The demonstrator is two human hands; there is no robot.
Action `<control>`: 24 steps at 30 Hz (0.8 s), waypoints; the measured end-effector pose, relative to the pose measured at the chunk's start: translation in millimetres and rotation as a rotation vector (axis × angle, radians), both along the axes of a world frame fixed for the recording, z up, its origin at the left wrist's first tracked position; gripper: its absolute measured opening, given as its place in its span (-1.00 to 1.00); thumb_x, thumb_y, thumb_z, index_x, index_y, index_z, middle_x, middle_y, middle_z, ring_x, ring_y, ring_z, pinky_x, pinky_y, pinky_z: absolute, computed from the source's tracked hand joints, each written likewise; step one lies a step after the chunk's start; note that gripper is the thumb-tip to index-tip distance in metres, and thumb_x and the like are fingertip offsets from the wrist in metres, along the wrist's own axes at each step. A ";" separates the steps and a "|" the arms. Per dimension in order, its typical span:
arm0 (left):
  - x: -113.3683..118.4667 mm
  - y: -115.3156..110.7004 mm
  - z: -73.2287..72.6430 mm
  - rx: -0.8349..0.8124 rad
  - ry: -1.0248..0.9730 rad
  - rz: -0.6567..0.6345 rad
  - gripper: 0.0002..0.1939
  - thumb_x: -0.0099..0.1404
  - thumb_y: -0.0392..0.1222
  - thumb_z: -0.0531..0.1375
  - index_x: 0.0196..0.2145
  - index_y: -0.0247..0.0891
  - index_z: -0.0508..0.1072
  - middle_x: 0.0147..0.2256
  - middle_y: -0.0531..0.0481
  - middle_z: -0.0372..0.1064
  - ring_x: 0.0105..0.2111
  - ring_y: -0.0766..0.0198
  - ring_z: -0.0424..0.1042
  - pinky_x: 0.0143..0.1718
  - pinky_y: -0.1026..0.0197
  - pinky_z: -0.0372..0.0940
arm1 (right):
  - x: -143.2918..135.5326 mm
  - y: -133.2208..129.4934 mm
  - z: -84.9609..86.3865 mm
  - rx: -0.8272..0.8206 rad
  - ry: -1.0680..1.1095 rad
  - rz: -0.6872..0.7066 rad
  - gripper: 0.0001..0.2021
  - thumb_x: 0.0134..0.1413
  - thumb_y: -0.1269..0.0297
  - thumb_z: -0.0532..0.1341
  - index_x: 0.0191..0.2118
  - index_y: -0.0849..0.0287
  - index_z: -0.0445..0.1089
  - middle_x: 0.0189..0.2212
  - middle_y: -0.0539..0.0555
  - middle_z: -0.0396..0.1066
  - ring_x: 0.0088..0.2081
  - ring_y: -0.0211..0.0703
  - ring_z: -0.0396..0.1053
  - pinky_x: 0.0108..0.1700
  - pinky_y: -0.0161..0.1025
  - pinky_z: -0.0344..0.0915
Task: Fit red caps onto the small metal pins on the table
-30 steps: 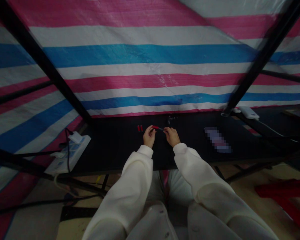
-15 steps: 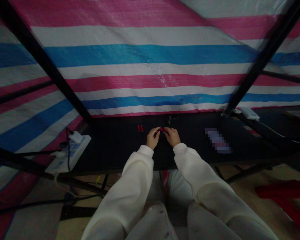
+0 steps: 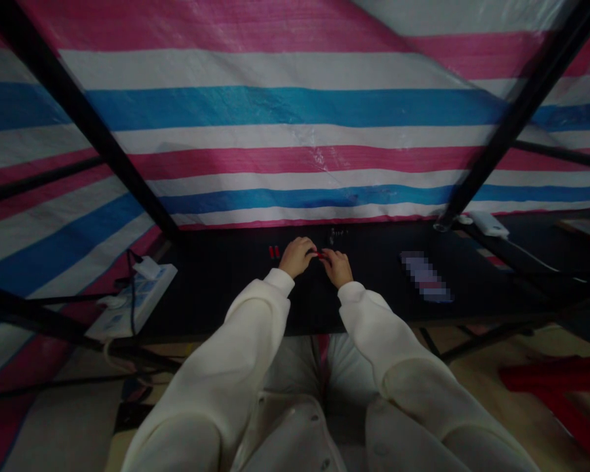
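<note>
Between my two hands, over the black table (image 3: pixel 216 288), is a small red piece (image 3: pixel 319 254). My right hand (image 3: pixel 338 267) pinches it from the right. The fingertips of my left hand (image 3: pixel 297 257) are closed at its left end. The piece is small and partly covered by fingers, so its shape is unclear. To the left of my left hand, two short red pieces (image 3: pixel 274 252) lie side by side. Several tiny metallic-looking parts (image 3: pixel 335 233) lie behind my hands, too small to make out.
A white power strip (image 3: pixel 140 298) with plugs and a black cable sits at the table's left end. On the right lies a phone-like object (image 3: pixel 427 276), pixelated. A white adapter (image 3: pixel 489 224) with a cable is farther right. Black metal posts flank the striped sheet (image 3: pixel 295 157) behind.
My left hand has shifted left and slightly away from me, now more stretched over the red piece. My right hand has barely moved and still holds it.
</note>
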State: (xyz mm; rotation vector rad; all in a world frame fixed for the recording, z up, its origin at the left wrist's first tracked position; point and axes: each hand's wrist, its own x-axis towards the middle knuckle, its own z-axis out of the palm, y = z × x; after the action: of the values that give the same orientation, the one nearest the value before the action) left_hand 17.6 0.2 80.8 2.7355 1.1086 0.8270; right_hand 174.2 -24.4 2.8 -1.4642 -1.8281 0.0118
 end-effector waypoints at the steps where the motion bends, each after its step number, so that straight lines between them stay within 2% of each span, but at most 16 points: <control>1: -0.7 4.2 8.3 0.007 0.057 -0.022 -0.89 0.17 -0.19 0.14 -0.37 -0.25 0.42 -0.29 -0.05 0.34 -0.22 0.21 0.27 -0.17 0.13 0.16 | -0.3 0.2 -0.3 0.004 0.010 0.002 -0.70 0.13 0.24 0.05 -0.02 0.16 0.24 -0.22 0.11 0.43 -0.21 -0.08 0.29 -0.18 -0.16 0.10; 5: -10.4 29.7 36.6 0.046 0.170 -0.001 -0.88 0.13 -0.17 0.17 -0.40 -0.27 0.43 -0.31 -0.07 0.33 -0.20 0.16 0.25 -0.15 0.09 0.11 | -0.5 1.3 -2.0 0.020 0.051 0.011 -0.67 0.09 0.20 0.08 -0.02 0.17 0.22 -0.22 0.10 0.42 -0.21 -0.09 0.29 -0.14 -0.14 0.10; 7: -20.5 43.9 45.0 0.055 0.213 0.072 -0.89 0.11 -0.18 0.19 -0.42 -0.27 0.43 -0.31 -0.09 0.32 -0.18 0.12 0.23 -0.15 0.08 0.09 | -0.1 1.8 -2.9 0.020 0.062 0.013 -0.67 0.08 0.20 0.09 -0.03 0.17 0.22 -0.24 0.10 0.42 -0.22 -0.10 0.29 -0.14 -0.15 0.11; 9: -32.4 55.5 47.4 0.031 0.286 0.131 -0.90 0.09 -0.19 0.20 -0.45 -0.28 0.43 -0.31 -0.09 0.32 -0.17 0.10 0.23 -0.17 0.07 0.08 | 0.2 2.2 -3.7 0.024 0.066 0.012 -0.68 0.07 0.22 0.09 -0.04 0.18 0.23 -0.27 0.09 0.42 -0.23 -0.11 0.29 -0.14 -0.16 0.11; 13: -52.4 67.0 36.4 -0.014 0.399 0.142 -0.94 0.08 -0.24 0.19 -0.45 -0.28 0.43 -0.31 -0.09 0.33 -0.16 0.10 0.23 -0.15 0.05 0.02 | 0.0 3.1 -4.8 0.036 0.065 0.008 -0.72 0.07 0.24 0.08 -0.08 0.18 0.26 -0.33 0.06 0.41 -0.26 -0.13 0.29 -0.16 -0.18 0.11; 18: -63.9 73.8 17.5 -0.054 0.462 0.143 -0.94 0.06 -0.25 0.18 -0.46 -0.28 0.43 -0.31 -0.07 0.33 -0.15 0.10 0.23 -0.13 0.02 -0.03 | -0.2 3.0 -4.3 0.030 0.062 0.004 -0.72 0.07 0.24 0.08 -0.09 0.18 0.26 -0.37 0.06 0.40 -0.28 -0.13 0.29 -0.17 -0.18 0.11; 24: -70.4 80.3 13.5 -0.071 0.454 0.166 -0.93 0.06 -0.23 0.17 -0.45 -0.26 0.43 -0.31 -0.06 0.33 -0.14 0.10 0.24 -0.09 0.02 -0.06 | 0.2 2.6 -3.1 0.025 0.055 0.011 -0.74 0.06 0.25 0.08 -0.11 0.18 0.27 -0.39 0.04 0.40 -0.29 -0.14 0.28 -0.18 -0.20 0.11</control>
State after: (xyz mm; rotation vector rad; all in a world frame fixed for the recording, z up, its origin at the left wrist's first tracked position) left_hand -52.8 80.5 94.3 2.8753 1.4201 0.1655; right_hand 174.4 -21.8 -0.3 -1.4237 -1.7859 0.0341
